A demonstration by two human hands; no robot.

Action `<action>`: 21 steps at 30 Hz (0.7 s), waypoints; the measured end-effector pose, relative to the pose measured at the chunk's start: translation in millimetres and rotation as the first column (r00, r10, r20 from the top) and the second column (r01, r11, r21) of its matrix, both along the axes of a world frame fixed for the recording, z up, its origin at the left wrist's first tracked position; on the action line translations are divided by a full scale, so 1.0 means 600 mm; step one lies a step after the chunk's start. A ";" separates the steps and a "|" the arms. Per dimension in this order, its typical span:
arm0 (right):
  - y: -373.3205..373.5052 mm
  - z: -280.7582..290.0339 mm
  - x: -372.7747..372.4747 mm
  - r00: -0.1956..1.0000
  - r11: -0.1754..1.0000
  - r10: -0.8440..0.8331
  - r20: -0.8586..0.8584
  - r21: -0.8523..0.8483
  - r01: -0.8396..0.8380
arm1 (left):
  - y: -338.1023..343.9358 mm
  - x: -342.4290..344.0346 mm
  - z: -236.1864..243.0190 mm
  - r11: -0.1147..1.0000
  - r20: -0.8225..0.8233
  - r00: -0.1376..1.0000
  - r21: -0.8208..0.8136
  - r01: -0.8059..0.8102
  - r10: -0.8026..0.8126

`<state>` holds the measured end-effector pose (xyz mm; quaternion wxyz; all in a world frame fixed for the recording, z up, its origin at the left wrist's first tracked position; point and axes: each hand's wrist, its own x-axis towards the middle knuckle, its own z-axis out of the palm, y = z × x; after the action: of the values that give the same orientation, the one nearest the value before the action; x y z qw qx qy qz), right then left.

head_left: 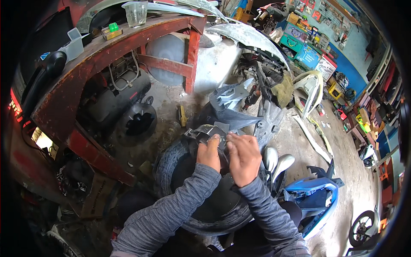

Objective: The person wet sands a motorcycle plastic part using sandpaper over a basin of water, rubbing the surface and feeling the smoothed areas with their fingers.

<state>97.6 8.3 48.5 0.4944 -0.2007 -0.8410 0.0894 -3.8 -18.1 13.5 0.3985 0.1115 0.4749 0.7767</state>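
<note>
My left hand (208, 154) is closed round a dark grey plastic part (206, 132), thumb on top, over the far side of a large round dark tub (162, 168). Beside it, my right hand (245, 159) has its fingers curled together against the part's right side. What those fingers pinch, if anything, is hidden. Inside the tub is a dark surface, partly covered by my forearms. Just beyond my hands lies a dark angular plastic motorcycle panel (231, 115).
A red wooden bench (171, 64) stands at the left, bearing a clear plastic cup (136, 15). Under it are an air compressor tank (122, 92) and a dark round pan (139, 122). A blue motorcycle fairing (332, 205) and grey mirrors (282, 165) lie to the right.
</note>
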 end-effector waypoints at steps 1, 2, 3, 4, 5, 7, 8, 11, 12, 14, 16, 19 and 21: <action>-0.002 0.001 -0.003 1.000 1.000 -0.007 0.010 0.022 0.007 | 0.000 -0.004 -0.010 1.000 -0.002 1.000 0.000 -0.002 0.002; -0.002 0.003 -0.005 1.000 1.000 -0.005 0.008 0.022 0.005 | -0.002 -0.007 -0.019 1.000 -0.096 0.995 -0.005 0.001 -0.002; 0.003 0.002 -0.005 1.000 1.000 -0.010 0.005 -0.019 0.011 | -0.004 -0.006 -0.015 1.000 -0.185 0.983 -0.012 0.008 -0.010; 0.009 0.002 -0.006 1.000 0.998 -0.016 0.002 -0.060 0.016 | -0.005 -0.004 -0.010 1.000 -0.184 0.983 -0.013 0.009 -0.011; 0.017 0.001 -0.007 1.000 0.995 -0.021 -0.001 -0.101 0.020 | -0.005 -0.004 -0.002 0.998 -0.020 0.998 0.008 0.060 -0.060; 0.049 -0.022 -0.008 0.999 0.993 -0.031 -0.033 -0.114 0.027 | -0.008 0.003 0.020 0.992 0.142 0.982 0.038 0.118 -0.122; 0.059 -0.034 -0.006 0.988 0.936 -0.019 -0.150 -0.349 -0.035 | -0.011 0.007 0.032 0.989 0.131 0.981 -0.013 0.146 -0.143; 0.070 -0.037 -0.001 0.950 0.705 0.034 -0.311 -0.666 -0.244 | -0.015 0.001 0.028 0.975 0.071 0.984 -0.137 0.175 -0.166; 0.066 -0.024 0.000 0.931 0.667 0.039 -0.363 -0.684 -0.294 | -0.015 -0.003 0.025 0.973 0.073 0.978 -0.109 0.203 -0.196; 0.058 -0.010 0.000 0.905 0.630 0.023 -0.425 -0.697 -0.343 | -0.017 -0.006 0.026 0.968 0.089 0.970 -0.082 0.235 -0.228; 0.057 -0.014 0.008 0.925 0.647 0.026 -0.379 -0.699 -0.304 | -0.015 -0.006 0.027 0.966 0.090 0.968 -0.092 0.242 -0.234; 0.052 -0.016 0.019 0.952 0.709 0.023 -0.304 -0.667 -0.230 | -0.018 -0.002 0.034 0.962 0.085 0.966 -0.099 0.253 -0.245; 0.046 -0.010 0.024 0.961 0.752 0.017 -0.276 -0.630 -0.194 | -0.019 -0.001 0.035 0.961 0.080 0.965 -0.096 0.259 -0.251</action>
<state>112.2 35.8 42.2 0.4907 -0.2987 -0.6972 0.4288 -4.1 -29.6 34.4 0.5163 0.1244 0.4833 0.6960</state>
